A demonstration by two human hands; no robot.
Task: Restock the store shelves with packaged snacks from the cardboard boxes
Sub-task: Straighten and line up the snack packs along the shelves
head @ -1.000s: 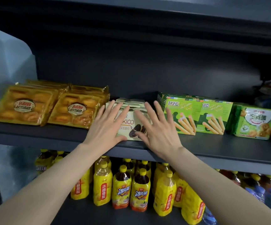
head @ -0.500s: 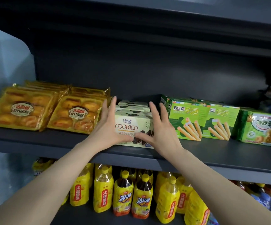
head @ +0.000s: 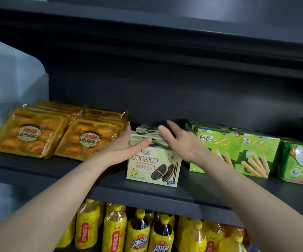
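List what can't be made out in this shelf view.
- Rear Cookico boxes: head view, covered by the left hand, the right hand and the front box; count unclear.
- Green bag: cut off by the right edge.
- Bottles: bottoms cut by the lower edge, tops hidden by the shelf.
- Right hand's fingers: motion-blurred; contact with the boxes unclear.

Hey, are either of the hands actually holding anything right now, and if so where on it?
Nothing is gripped. The left hand lies flat against the left side of the Cookico cookie boxes; the right hand hovers open over their tops.
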